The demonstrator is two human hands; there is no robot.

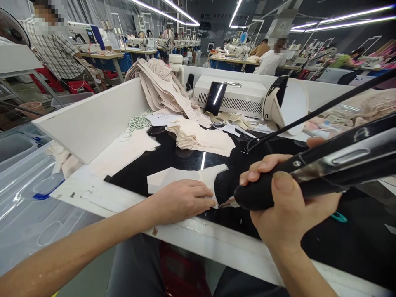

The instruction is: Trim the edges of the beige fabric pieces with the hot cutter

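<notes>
My left hand (pixel 185 200) lies flat on a pale cut fabric piece (pixel 173 176) on the glossy black surface, its fingertips near the piece's right edge. My right hand (pixel 286 202) is wrapped round a black handheld tool (pixel 256 194) with a metal strip along its body. The tool's rounded end points left, close to the piece's right edge, where a small tip shows. Behind the piece sits a stack of cream fabric pieces (pixel 204 138). Another pale piece (pixel 123 154) lies to the left.
A white vented box (pixel 230 95) with a phone (pixel 215 98) leaning on it stands at the back. Beige fabric strips (pixel 163 88) hang over the white side board (pixel 93 119). A black cable (pixel 324 109) crosses the right. Green cord (pixel 139 121) lies left; people work beyond.
</notes>
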